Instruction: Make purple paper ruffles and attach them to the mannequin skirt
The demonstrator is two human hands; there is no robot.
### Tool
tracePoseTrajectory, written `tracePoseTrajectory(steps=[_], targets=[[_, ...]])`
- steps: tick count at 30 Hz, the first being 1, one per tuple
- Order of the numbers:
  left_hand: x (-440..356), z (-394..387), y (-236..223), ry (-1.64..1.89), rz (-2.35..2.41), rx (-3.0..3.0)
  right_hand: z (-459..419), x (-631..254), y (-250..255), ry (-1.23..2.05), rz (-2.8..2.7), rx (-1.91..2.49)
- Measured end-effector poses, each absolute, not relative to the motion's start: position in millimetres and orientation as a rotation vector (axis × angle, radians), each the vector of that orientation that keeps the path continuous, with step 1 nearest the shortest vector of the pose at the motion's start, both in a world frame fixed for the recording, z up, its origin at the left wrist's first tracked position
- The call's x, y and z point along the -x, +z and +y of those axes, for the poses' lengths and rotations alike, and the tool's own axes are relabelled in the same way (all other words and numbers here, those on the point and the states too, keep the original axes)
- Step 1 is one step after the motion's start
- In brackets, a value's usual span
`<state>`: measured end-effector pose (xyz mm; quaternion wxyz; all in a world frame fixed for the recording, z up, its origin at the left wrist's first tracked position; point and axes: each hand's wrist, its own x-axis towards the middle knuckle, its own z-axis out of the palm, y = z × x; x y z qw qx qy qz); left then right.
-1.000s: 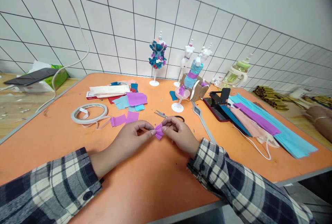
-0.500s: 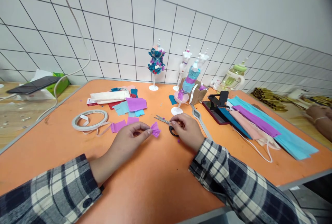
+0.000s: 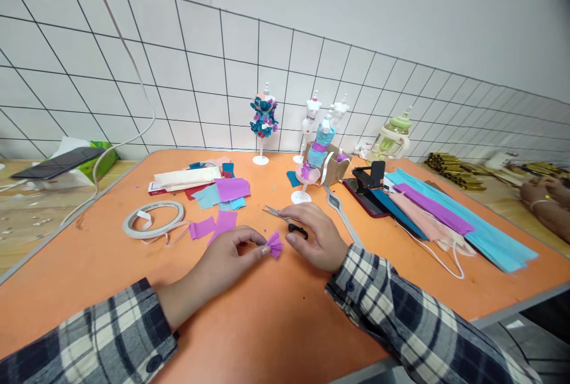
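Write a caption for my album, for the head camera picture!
Left hand pinching a gathered purple scrap, right hand over the scissors on the orange table.

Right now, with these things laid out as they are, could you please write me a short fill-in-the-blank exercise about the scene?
1. The gathered purple piece is pinched in the person's ____ hand.
2. The right hand is at the black-handled ____.
3. The bottle near the wall has a ____ lid.
4. The long coloured strips lie toward the person's ____ side.

Missing words: left; scissors; green; right.
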<state>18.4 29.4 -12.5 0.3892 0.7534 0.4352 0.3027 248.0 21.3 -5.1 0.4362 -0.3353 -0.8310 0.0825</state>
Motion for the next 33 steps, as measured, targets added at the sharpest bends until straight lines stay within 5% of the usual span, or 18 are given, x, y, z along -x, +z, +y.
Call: tracePoseTrajectory(steps=[19, 33], targets=[[-22.0, 29.2, -14.0, 0.878, 1.177, -1.861, 19.9, -224.3, -23.4, 1.183, -1.568, 0.979], [-23.7, 22.9, -13.1, 0.820, 1.190, -2.031, 13.9, -221.5, -16.1, 0.786, -1.795, 1.217]])
